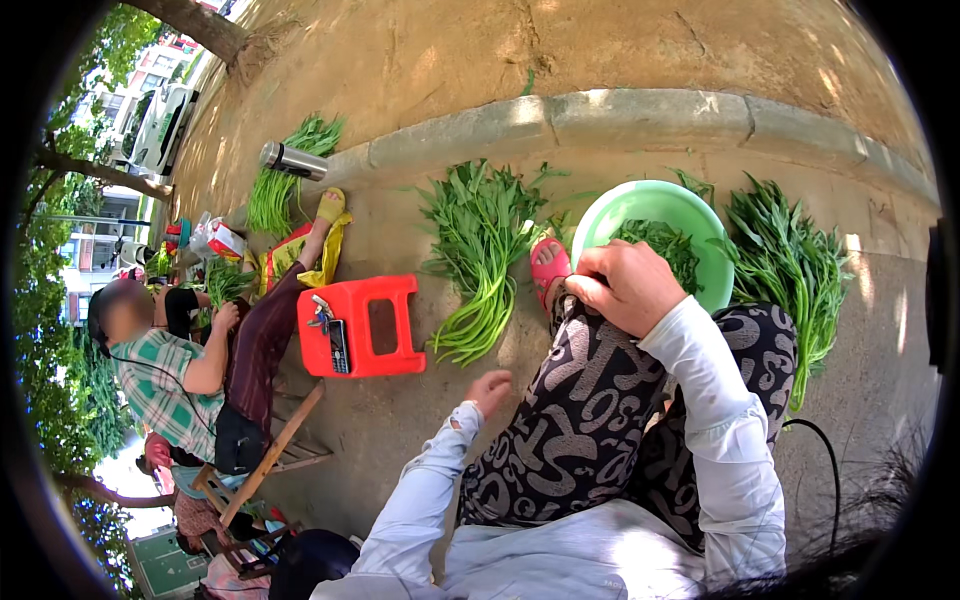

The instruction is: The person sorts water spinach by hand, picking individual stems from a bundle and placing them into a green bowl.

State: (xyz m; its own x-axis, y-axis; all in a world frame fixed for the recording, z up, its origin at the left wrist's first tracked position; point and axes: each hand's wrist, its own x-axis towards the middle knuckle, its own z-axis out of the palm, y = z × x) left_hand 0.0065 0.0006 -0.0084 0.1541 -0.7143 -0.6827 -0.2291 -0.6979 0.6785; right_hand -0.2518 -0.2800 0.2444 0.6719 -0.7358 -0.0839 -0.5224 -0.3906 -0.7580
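Note:
My right hand (628,285) rests on my raised knee in patterned black-and-white trousers (590,400), fingers curled, at the near rim of a green plastic basin (640,205) holding leafy greens (665,245). Whether it grips a stem is hidden. My left hand (490,388) hangs beside my thigh with fingers loosely apart and nothing in it. A bundle of long green vegetables (478,260) lies on the ground just beyond it. My foot in a red sandal (548,265) sits beside the basin.
A red plastic stool (365,325) with a phone and keys (332,335) stands to the left. More greens (790,265) lie right of the basin. A seated person in a plaid shirt (165,385) handles greens at left. A steel flask (293,160) lies by the stone kerb (600,115).

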